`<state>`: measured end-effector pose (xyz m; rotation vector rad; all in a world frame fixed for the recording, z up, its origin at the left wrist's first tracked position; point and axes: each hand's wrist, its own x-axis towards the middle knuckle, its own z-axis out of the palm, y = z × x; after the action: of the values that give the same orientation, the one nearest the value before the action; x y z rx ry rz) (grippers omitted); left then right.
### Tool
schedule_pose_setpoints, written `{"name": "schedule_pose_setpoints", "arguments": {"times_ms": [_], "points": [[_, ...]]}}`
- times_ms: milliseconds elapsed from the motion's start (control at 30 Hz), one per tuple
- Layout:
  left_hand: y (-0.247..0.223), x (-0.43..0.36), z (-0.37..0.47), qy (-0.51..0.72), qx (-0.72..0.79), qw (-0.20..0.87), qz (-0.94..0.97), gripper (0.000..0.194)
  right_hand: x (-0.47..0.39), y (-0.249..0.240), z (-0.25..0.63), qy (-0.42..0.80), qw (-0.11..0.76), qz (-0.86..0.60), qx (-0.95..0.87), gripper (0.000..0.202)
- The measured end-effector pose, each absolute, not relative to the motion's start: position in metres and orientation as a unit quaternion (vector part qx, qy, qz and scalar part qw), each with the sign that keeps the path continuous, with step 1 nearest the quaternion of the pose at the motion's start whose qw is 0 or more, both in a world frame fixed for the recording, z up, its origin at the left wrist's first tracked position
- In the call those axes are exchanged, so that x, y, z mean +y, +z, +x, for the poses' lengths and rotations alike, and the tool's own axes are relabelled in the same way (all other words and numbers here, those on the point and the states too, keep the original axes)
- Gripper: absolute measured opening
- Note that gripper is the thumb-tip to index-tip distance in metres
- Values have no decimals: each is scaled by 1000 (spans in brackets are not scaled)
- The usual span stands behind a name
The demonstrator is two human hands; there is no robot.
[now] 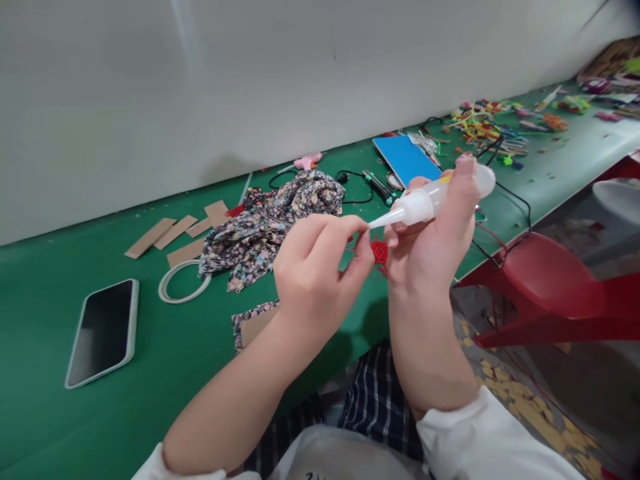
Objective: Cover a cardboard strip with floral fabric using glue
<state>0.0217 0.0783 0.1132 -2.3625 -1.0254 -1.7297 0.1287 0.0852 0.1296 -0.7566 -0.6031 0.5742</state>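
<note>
white sleeves point(493, 433) and a dark striped garment point(380, 400) lie nearest the camera, below the fingers. the right hand point(433, 233) has its fingers curled around a white squeeze bottle point(419, 204), tilted so its tapered nozzle points toward the left fingers. the left hand point(315, 277) has thumb and forefinger pinched together right at the nozzle tip; whether they grip the tip itself or something tiny, i cannot tell.

the work looks partway along, by my judgement: below the left fingers, a cardboard piece point(257, 328) already lies on floral fabric, while the cardboard strips point(150, 238) well to their left lie bare and seem left to do. just beyond the left fingers sits crumpled floral cloth point(280, 220), with a tape roll point(163, 290) beside it. red thread point(379, 256) shows between the two hands. farther left of the fingers, a phone point(103, 333) rests on the green counter point(165, 393).
</note>
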Motion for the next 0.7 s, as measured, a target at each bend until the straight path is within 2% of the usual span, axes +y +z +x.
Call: {"name": "schedule_pose_setpoints", "arguments": {"times_ms": [300, 467, 700], "points": [[109, 80, 23, -559, -334, 42, -758, 8, 85, 130, 127, 248, 857, -353, -281, 14], [114, 78, 24, -561, -343, -2, -754, 9, 88, 130, 130, 312, 850, -347, -245, 23], [118, 75, 23, -568, -331, -32, -753, 8, 91, 128, 134, 450, 805, -328, -206, 23]]}}
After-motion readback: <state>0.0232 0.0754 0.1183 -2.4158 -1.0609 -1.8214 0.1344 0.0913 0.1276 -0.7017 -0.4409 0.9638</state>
